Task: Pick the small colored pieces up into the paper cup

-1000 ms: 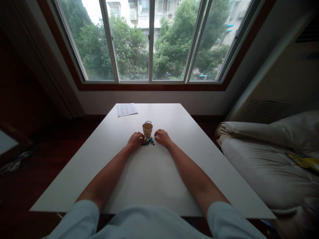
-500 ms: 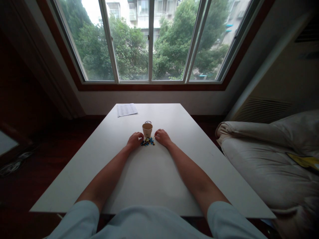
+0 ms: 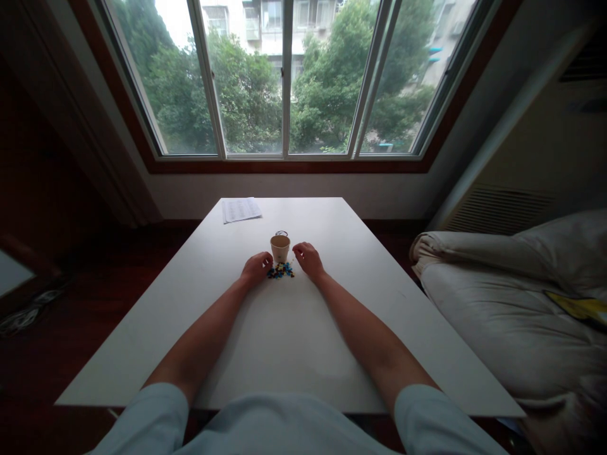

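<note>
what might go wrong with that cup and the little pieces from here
The upright cup stands between the left hand and the right hand, close to both, so a sideways knock might tip it.

The small pieces lie loose on the table on the near side of the cup, right beside the left hand, so a careless brush could scatter them.

Lt gray-blue shirt [image 3: 289, 426] w/ short, loose slvs [image 3: 154, 414]

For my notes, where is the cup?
In the head view, the cup stands near the middle, between the left hand and right hand, just beyond the colourful pieces.
</note>
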{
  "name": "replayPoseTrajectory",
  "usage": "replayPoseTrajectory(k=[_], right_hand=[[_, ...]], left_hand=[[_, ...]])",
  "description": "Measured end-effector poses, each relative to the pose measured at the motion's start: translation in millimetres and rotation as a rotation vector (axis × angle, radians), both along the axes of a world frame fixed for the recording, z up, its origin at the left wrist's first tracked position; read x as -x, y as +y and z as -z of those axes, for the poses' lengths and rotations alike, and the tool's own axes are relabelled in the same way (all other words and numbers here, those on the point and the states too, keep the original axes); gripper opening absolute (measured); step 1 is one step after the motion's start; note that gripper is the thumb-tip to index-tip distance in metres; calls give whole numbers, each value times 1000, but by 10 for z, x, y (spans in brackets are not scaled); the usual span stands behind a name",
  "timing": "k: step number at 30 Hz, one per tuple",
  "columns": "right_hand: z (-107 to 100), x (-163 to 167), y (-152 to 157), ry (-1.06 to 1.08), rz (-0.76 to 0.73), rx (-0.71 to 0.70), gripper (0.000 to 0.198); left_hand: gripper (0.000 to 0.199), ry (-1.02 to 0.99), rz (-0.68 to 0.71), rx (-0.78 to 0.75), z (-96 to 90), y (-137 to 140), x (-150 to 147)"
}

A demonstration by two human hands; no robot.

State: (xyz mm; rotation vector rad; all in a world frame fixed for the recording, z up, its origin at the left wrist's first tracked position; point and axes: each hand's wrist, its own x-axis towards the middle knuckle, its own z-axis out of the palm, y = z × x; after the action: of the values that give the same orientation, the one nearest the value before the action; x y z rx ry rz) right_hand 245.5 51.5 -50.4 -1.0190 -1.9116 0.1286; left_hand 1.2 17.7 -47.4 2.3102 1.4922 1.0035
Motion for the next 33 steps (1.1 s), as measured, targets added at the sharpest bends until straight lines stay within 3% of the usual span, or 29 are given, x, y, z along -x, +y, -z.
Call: replayPoseTrajectory(k=[16,24,33], right_hand=[[-126,34,-104,83,11,-61,33],[-267,113,-245,-100,-86,-196,53],[-255,140,-245,-153,-123,-106,49]], left_hand=[[10,7,-5,12,-5,-2,-16],[9,-4,-26,26,-25,-16,-43],[9,-9,-10,9,-2,1,-34]])
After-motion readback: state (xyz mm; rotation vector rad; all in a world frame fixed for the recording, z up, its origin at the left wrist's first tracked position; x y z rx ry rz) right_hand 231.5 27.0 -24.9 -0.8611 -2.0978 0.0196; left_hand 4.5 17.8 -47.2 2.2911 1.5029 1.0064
